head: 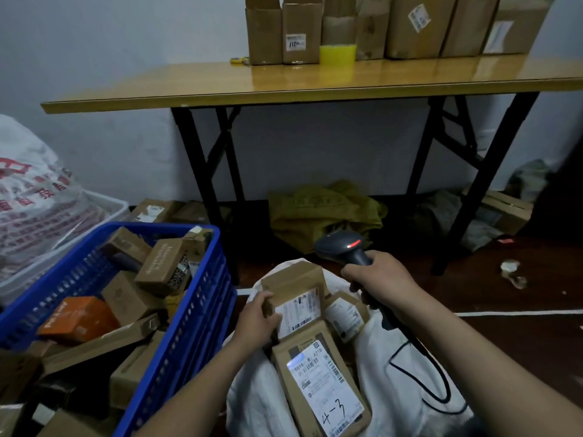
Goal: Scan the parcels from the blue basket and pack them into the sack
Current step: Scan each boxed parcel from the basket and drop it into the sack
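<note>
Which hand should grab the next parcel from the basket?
Left, probably. The left hand is next to the basket and need only release its parcel at the sack. The right hand grips the scanner, farther from the basket.

Left hand (257, 316) near centre, fingers curled on parcel (293, 279) edge. Right hand (378, 279) farther right, fist round scanner (339, 245) handle.
</note>
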